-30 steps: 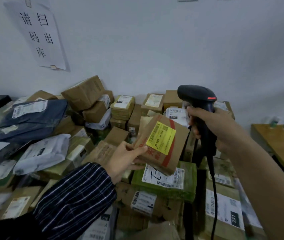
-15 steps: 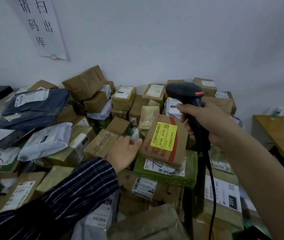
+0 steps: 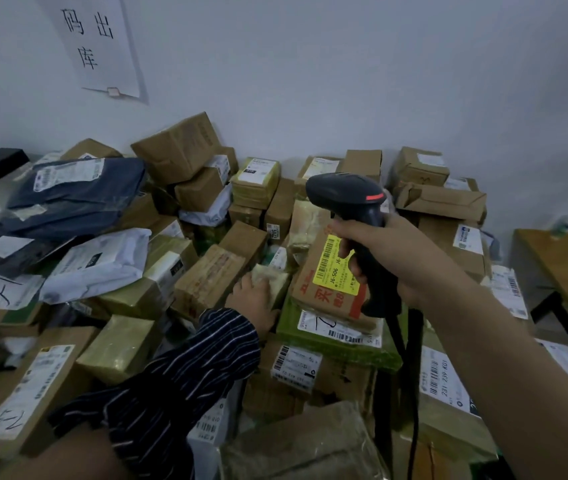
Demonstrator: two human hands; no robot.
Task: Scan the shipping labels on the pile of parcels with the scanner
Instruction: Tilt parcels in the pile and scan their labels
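Right hand [image 3: 400, 261]: fingers clamped round the handle of the black scanner [image 3: 344, 194]. Its head is up over the heap, nose pointing left and away, toward the wall [image 3: 344, 81]. Cable [image 3: 414, 393] drops from the handle.

Left hand [image 3: 253, 301]: striped sleeve, reaches into the pile of parcels [image 3: 206, 278] and touches a small tan parcel [image 3: 273, 277]. Its fingers are hidden behind the hand, so grip or flat touch cannot be told.

Key relation: the small tan parcel lies low and left of the scanner nose, and the left hand is the nearer one. Just right of it is a brown parcel [image 3: 313, 292], its yellow label [image 3: 331, 271] face up and its long axis running near-to-far. It sits directly under the scanner handle, partly covered by the right hand, and rests on a green parcel [image 3: 327, 348].

Likely step: pick the next label and turn it toward the nose.

Surface and room: boxes and poly bags are heaped against the white wall. A paper sign [image 3: 98, 46] hangs upper left and a wooden desk [image 3: 566, 271] stands at right.
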